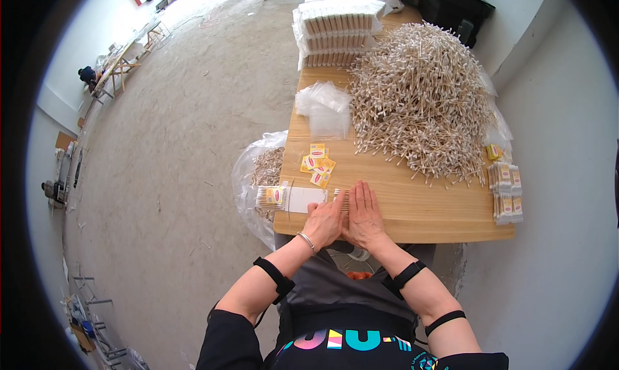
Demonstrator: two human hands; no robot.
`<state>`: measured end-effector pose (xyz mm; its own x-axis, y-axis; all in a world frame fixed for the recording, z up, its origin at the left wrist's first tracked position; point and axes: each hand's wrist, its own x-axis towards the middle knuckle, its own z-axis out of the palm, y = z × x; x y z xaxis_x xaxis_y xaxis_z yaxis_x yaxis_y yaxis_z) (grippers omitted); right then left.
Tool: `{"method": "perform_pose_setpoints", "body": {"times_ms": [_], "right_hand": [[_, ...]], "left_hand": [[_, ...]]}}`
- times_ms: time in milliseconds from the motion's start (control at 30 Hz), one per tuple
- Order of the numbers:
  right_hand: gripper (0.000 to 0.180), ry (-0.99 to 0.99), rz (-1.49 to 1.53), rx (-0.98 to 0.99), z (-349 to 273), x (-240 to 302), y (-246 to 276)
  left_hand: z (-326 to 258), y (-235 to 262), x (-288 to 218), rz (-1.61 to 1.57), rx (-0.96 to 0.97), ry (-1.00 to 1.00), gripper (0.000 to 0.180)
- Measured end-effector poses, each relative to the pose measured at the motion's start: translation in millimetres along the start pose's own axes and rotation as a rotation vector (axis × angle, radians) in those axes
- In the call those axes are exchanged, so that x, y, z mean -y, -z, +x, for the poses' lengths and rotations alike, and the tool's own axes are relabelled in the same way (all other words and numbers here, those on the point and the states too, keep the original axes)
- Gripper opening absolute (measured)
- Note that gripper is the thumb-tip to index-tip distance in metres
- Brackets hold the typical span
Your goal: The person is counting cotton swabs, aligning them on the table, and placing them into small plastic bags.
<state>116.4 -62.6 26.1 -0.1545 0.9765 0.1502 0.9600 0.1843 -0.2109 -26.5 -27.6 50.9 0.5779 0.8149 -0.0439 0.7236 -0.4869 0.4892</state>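
Note:
A small row of cotton swabs [344, 200] lies near the front edge of the wooden table [419, 205], between my two hands. My right hand [365, 218] rests flat along the row's right side, fingers stretched out. From the left, my left hand [324, 223] touches the swabs, its index finger extended and thumb apart; its other fingers are partly hidden. Left of it lies a white strip [308, 200], and beyond that a bundle of swabs [263, 197] with a yellow card [276, 196] on it. Several loose yellow cards [319, 165] lie farther up.
A large heap of cotton swabs [422, 99] covers the far right. Clear plastic bags [327, 115] and stacked swab packs [338, 31] stand at the far left. Small finished-looking packs [507, 192] sit at the right edge. A plastic sack [250, 157] of swabs stands beside the table.

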Motion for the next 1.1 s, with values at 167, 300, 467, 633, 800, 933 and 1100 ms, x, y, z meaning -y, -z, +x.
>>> {"method": "perform_pose_setpoints", "body": {"times_ms": [167, 300, 467, 633, 800, 933, 1100], "right_hand": [[0.087, 0.006, 0.043, -0.007, 0, -1, 2], [0.091, 0.015, 0.042, 0.007, 0, 0, 5], [0.092, 0.035, 0.068, 0.039, -5, 3, 9], [0.092, 0.015, 0.062, 0.078, -8, 4, 11], [0.093, -0.027, 0.074, 0.099, -8, 7, 9], [0.092, -0.066, 0.101, 0.090, -4, 19, 10], [0.086, -0.039, 0.043, 0.099, 1, 32, 1]], "left_hand": [[2, -3, 4, -0.021, -0.018, -0.038, 0.057], [4, -3, 3, 0.002, 0.012, 0.020, 0.055], [3, -5, 3, -0.003, -0.016, 0.046, 0.054], [4, -3, 0, -0.018, -0.022, 0.041, 0.053], [7, -8, 4, -0.629, -0.374, 0.255, 0.040], [15, -32, 10, -1.093, -0.570, 0.200, 0.040], [20, -39, 27, -1.330, -0.550, 0.173, 0.042]]}}
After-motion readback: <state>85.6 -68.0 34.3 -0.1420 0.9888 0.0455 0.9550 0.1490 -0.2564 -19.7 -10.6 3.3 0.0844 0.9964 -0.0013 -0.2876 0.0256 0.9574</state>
